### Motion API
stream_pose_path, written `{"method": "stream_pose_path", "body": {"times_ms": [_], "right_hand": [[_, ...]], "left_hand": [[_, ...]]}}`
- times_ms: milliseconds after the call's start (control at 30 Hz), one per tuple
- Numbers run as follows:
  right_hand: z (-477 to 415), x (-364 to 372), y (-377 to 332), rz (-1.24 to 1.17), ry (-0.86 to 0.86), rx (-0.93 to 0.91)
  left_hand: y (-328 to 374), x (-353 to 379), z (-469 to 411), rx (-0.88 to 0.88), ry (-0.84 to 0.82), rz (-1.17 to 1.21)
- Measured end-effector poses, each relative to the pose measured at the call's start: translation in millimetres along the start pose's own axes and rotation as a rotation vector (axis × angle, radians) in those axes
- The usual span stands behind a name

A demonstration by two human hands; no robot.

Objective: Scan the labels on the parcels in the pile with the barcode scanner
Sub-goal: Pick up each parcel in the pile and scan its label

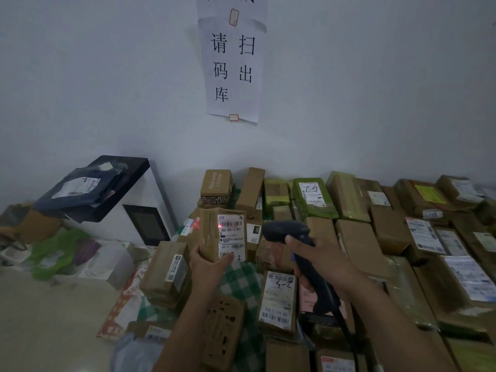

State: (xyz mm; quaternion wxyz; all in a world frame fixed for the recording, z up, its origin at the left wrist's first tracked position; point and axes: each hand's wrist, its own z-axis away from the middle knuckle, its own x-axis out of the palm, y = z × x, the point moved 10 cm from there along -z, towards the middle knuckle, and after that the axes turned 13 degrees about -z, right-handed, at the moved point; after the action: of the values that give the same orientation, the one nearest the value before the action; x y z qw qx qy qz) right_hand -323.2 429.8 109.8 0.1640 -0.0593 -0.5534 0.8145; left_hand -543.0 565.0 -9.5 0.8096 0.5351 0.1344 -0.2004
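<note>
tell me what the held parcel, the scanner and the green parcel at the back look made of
Held parcel: matte brown cardboard, with glossy clear tape glinting on its side and a white paper label. Scanner: dark moulded plastic, probably, with a slight sheen on its head. Green parcel: likely plastic film or tape wrap, judging by wrinkles and shine.

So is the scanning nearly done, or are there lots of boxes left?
Nothing shows which boxes are already scanned. Right now the left hand holds up one small box while the right hand points the scanner at it; a red light sits on its label. A big pile of boxes lies behind and beside it, so probably lots remain.
</note>
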Motion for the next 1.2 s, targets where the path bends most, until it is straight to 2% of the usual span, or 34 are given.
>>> {"method": "stream_pose_path", "body": {"times_ms": [433,733,867,1067,1200], "right_hand": [[-2,10,-3,-0.02,-0.037,-0.008],[-23,21,-18,-0.06,0.01,-0.202],[-36,27,-2,-0.114,0.011,-0.153],[-48,30,21,-0.362,0.012,-0.05],[-52,27,26,-0.34,0.027,-0.033]], "left_hand": [[7,6,7,0.024,-0.081,0.073],[40,29,40,0.185,-0.268,0.11],[44,30,43,0.222,-0.266,0.161],[29,28,37,0.125,-0.307,0.281],[29,29,24,0.129,-0.399,0.3]]}}
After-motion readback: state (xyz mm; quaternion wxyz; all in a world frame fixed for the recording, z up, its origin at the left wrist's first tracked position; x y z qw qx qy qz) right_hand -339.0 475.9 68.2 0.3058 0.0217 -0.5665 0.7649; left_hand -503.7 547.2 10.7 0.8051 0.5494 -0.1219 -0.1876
